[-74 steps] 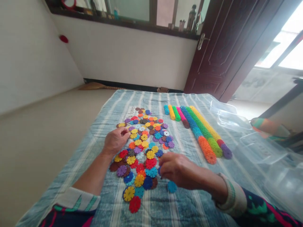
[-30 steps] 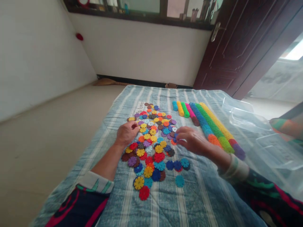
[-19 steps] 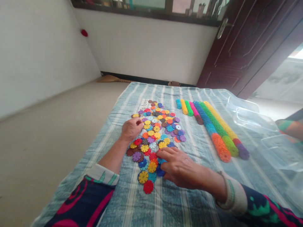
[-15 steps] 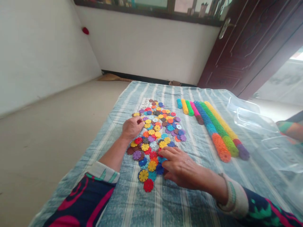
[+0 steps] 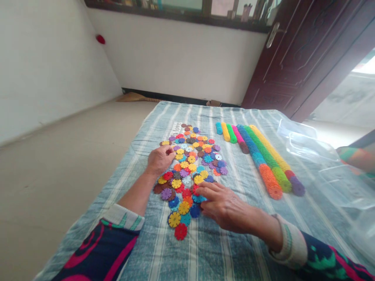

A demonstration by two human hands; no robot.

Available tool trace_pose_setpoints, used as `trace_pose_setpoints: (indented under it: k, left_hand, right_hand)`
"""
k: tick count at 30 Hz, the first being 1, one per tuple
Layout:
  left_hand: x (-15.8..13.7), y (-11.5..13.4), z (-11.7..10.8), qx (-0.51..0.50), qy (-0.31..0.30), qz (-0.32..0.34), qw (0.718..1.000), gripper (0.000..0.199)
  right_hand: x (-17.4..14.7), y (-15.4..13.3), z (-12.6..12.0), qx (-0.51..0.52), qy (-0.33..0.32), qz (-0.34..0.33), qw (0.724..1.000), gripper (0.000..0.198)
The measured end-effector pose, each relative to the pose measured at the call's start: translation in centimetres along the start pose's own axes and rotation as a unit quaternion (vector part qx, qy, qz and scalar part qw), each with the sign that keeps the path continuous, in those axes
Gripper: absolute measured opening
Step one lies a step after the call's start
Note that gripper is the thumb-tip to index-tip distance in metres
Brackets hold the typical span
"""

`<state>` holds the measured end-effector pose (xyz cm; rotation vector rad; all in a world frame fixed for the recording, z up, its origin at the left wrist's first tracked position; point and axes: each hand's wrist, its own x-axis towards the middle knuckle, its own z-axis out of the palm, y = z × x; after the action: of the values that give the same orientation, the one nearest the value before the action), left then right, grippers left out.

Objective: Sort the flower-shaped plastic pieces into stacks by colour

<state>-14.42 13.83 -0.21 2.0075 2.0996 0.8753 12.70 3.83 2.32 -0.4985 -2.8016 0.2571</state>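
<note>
A loose pile of colourful notched plastic discs [image 5: 184,208] is spread down the middle of the striped cloth [image 5: 164,253]. At the pile's left edge is my left hand [image 5: 160,159], its fingers curled together close to some yellow and purple discs; whatever may be between the fingertips is hidden. My right hand [image 5: 227,205] reaches in from the right over the lower part of the pile. Its fingertips rest at a red disc [image 5: 195,190], and the thumb is apart from the index finger, near a dark blue disc [image 5: 195,210].
Long rows of stacked discs [image 5: 265,168] lie right of the pile, with shorter rows [image 5: 232,134] beyond. Clear plastic containers [image 5: 313,146] stand at the right edge, near a blurred orange and green shape [image 5: 356,156]. A brown door [image 5: 295,58] stands behind.
The view has shifted slightly, so the scene sits a little further left. Both hands stay at nearly the same places on the pile; no disc has clearly moved.
</note>
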Motion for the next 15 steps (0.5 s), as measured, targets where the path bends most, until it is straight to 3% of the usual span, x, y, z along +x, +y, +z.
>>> trace_pose_setpoints:
  k: [6, 10, 12, 15]
  left_hand:
    - [0.4, 0.0, -0.3, 0.001, -0.013, -0.027, 1.0, 0.023]
    - [0.6, 0.1, -0.5, -0.002, -0.019, -0.035, 0.999, 0.024]
    - [0.6, 0.2, -0.6, -0.001, -0.019, -0.036, 0.999, 0.024]
    - [0.5, 0.2, -0.7, 0.002, -0.017, -0.036, 0.999, 0.024]
  right_hand:
    - [-1.0, 3.5, -1.7, 0.015, 0.054, 0.024, 0.998, 0.021]
    - [-2.6, 9.9, -4.4, -0.036, 0.127, 0.113, 0.985, 0.022]
    - [-3.4, 13.5, -5.8, -0.08, 0.14, 0.18, 0.97, 0.02]
    - [-4.4, 17.7, -7.3, -0.092, 0.139, 0.219, 0.961, 0.027]
